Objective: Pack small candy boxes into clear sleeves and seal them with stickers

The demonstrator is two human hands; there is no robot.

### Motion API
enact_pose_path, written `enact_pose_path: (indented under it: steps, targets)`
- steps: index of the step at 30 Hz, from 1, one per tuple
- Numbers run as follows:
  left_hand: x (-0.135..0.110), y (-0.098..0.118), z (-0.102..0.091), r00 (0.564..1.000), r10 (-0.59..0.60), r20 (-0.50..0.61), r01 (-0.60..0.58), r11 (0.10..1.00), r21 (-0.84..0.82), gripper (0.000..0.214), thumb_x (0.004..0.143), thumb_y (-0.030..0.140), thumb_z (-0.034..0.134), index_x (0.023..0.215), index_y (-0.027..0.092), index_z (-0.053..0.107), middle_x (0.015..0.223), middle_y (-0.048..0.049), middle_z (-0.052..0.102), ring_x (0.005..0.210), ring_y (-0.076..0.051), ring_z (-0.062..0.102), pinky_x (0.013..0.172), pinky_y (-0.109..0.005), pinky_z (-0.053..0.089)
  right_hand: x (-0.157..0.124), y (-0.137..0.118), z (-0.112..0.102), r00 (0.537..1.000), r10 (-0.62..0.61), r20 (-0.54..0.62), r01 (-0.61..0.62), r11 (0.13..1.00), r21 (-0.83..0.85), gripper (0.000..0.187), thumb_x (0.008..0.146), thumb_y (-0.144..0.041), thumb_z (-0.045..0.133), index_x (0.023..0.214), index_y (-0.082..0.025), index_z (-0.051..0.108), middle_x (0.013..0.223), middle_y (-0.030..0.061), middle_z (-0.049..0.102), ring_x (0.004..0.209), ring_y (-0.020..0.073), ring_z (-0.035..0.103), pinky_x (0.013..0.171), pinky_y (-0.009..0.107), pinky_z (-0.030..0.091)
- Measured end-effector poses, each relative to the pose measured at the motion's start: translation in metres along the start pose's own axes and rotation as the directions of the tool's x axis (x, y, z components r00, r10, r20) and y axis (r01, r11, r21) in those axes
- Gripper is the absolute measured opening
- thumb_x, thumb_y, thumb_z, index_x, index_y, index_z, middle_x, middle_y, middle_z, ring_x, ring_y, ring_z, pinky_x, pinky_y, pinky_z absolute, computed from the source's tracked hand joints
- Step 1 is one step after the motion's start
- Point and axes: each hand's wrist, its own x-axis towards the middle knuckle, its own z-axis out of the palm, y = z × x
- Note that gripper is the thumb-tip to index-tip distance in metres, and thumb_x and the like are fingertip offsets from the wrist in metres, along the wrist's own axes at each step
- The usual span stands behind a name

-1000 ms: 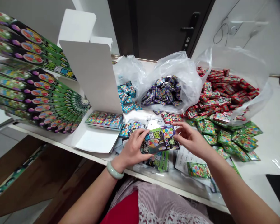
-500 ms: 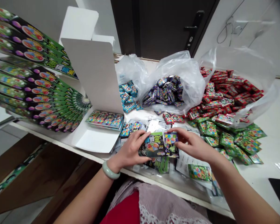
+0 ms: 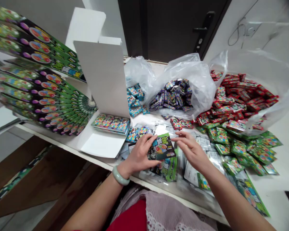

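Note:
My left hand (image 3: 139, 154), with a pale green bangle on its wrist, grips a black and green printed card pack (image 3: 162, 148) just above the front of the white table (image 3: 283, 128). My right hand (image 3: 192, 150) sits at the pack's right edge with its fingers partly spread and touching it; nothing shows inside them. More packs of the same print (image 3: 168, 168) lie under my hands on clear plastic sleeves.
An open white box (image 3: 103, 96) holds a row of small packs. Fanned green display cards (image 3: 45, 96) fill the left. Plastic bags hold blue (image 3: 135, 99), purple (image 3: 174, 94) and red sweets (image 3: 240, 96); loose green packets (image 3: 245, 146) lie on the right.
The small purple packet that my right hand pressed at the pack's right end is no longer visible. The pack has tilted and my right hand's fingers have loosened. The camera view shifted slightly.

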Motion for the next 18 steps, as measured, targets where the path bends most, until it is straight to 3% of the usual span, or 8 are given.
enact_pose_path:
  steps: [3,6,7,8,11,13,15,18]
  targets:
    - [-0.004,0.003,-0.012,0.999,-0.027,-0.02,0.026,0.996,-0.091,0.093,0.067,0.049,0.078,0.144,0.02,0.034,0.129,-0.0151,0.045,0.123,-0.034,0.046,0.105,-0.054,0.042,0.031,0.01,0.007,0.993,0.006,-0.116,-0.004,1.0,0.02,0.028,0.093,-0.04,0.047,0.101,-0.024,0.069,0.116,0.0097,0.063,0.113,0.0242,0.057,0.098,0.043,0.044]
    - [-0.011,0.007,-0.024,0.999,-0.049,-0.019,0.045,0.98,-0.193,0.097,0.065,0.057,0.077,0.144,0.021,0.034,0.13,-0.0152,0.045,0.122,-0.035,0.047,0.105,-0.054,0.042,0.088,0.019,0.043,0.991,-0.052,0.126,0.074,0.983,-0.17,0.028,0.095,-0.034,0.045,0.108,-0.021,0.066,0.108,0.0093,0.069,0.101,0.0222,0.064,0.091,0.04,0.048]
    - [-0.013,0.007,-0.027,0.998,-0.054,-0.025,0.048,0.976,-0.212,0.097,0.065,0.058,0.076,0.144,0.021,0.033,0.131,-0.0154,0.044,0.123,-0.035,0.047,0.105,-0.054,0.042,0.109,0.02,0.062,0.96,-0.095,0.265,0.169,0.947,-0.272,0.029,0.095,-0.031,0.046,0.114,-0.021,0.064,0.113,0.0097,0.069,0.104,0.0217,0.063,0.093,0.039,0.048]
    - [-0.015,0.006,-0.029,0.998,-0.059,-0.031,0.051,0.974,-0.221,0.097,0.065,0.058,0.076,0.144,0.022,0.032,0.131,-0.0155,0.044,0.124,-0.036,0.046,0.106,-0.054,0.041,0.13,0.019,0.082,0.936,-0.121,0.33,0.224,0.93,-0.292,0.027,0.093,-0.028,0.051,0.115,-0.02,0.064,0.117,0.0103,0.068,0.108,0.0221,0.062,0.095,0.038,0.046]
    - [-0.022,0.002,-0.034,0.995,-0.092,-0.045,0.08,0.972,-0.22,0.099,0.066,0.059,0.076,0.145,0.024,0.029,0.133,-0.0152,0.042,0.126,-0.036,0.045,0.107,-0.053,0.041,0.186,0.015,0.139,0.899,-0.156,0.408,0.304,0.895,-0.326,0.031,0.085,-0.016,0.06,0.117,-0.018,0.064,0.127,0.0129,0.063,0.121,0.025,0.054,0.103,0.04,0.039]
    - [-0.027,-0.003,-0.036,0.991,-0.125,-0.042,0.113,0.969,-0.218,0.099,0.066,0.06,0.075,0.146,0.025,0.028,0.134,-0.0151,0.042,0.127,-0.036,0.045,0.107,-0.052,0.041,0.212,0.012,0.167,0.894,-0.159,0.42,0.318,0.884,-0.343,0.036,0.084,-0.009,0.057,0.119,-0.016,0.062,0.137,0.0154,0.056,0.131,0.027,0.045,0.107,0.045,0.033]
    - [-0.031,-0.008,-0.038,0.988,-0.152,-0.036,0.14,0.965,-0.222,0.1,0.066,0.06,0.075,0.146,0.026,0.027,0.136,-0.0154,0.041,0.127,-0.036,0.045,0.107,-0.053,0.042,0.229,0.012,0.182,0.891,-0.148,0.429,0.311,0.888,-0.339,0.032,0.086,-0.006,0.053,0.114,-0.016,0.064,0.136,0.0166,0.056,0.132,0.0274,0.043,0.108,0.047,0.03]
    - [-0.035,-0.012,-0.04,0.984,-0.174,-0.026,0.163,0.959,-0.23,0.1,0.065,0.059,0.076,0.146,0.027,0.027,0.137,-0.0157,0.04,0.128,-0.038,0.045,0.107,-0.054,0.041,0.236,0.017,0.182,0.899,-0.11,0.424,0.253,0.92,-0.298,0.02,0.087,-0.009,0.052,0.099,-0.015,0.067,0.118,0.0168,0.067,0.119,0.0265,0.055,0.104,0.045,0.035]
